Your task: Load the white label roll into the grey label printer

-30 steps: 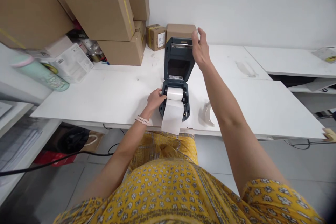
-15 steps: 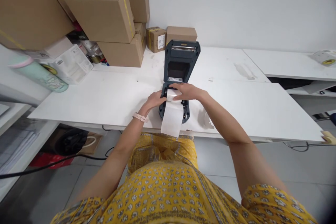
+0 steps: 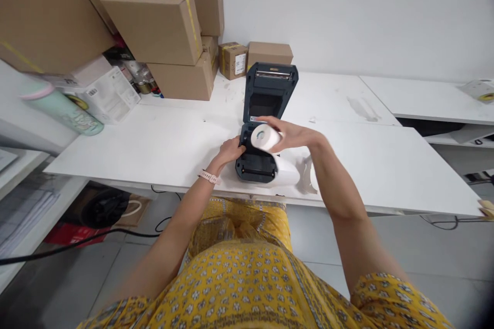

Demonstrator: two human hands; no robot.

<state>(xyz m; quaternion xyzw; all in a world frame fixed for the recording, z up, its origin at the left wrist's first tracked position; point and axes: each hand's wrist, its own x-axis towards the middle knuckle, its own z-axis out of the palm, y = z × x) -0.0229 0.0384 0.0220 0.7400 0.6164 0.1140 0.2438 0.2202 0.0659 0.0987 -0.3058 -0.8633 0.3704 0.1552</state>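
A dark label printer (image 3: 258, 160) stands near the table's front edge with its lid (image 3: 271, 87) raised. My right hand (image 3: 292, 133) grips a white label roll (image 3: 264, 136), tilted so that its round end faces left, above the printer's bay. From the roll a loose strip of label paper (image 3: 286, 170) hangs down over the printer's right side. My left hand (image 3: 230, 150) is closed on the printer's left edge, its thumb at the rim. Some white curled paper (image 3: 310, 175) lies on the table right of the strip, partly behind my right forearm.
Cardboard boxes (image 3: 154, 25) are stacked at the back left, with two smaller boxes (image 3: 270, 53) behind the printer. A mint-green bottle (image 3: 67, 110) leans beside a white carton (image 3: 111, 95). Another roll (image 3: 480, 91) sits at far right on the white table (image 3: 378, 164).
My right hand has lifted the label roll out of the printer's bay and turned it rightward. The paper strip has swung from the printer's front to its right side. My left hand stays at the printer.
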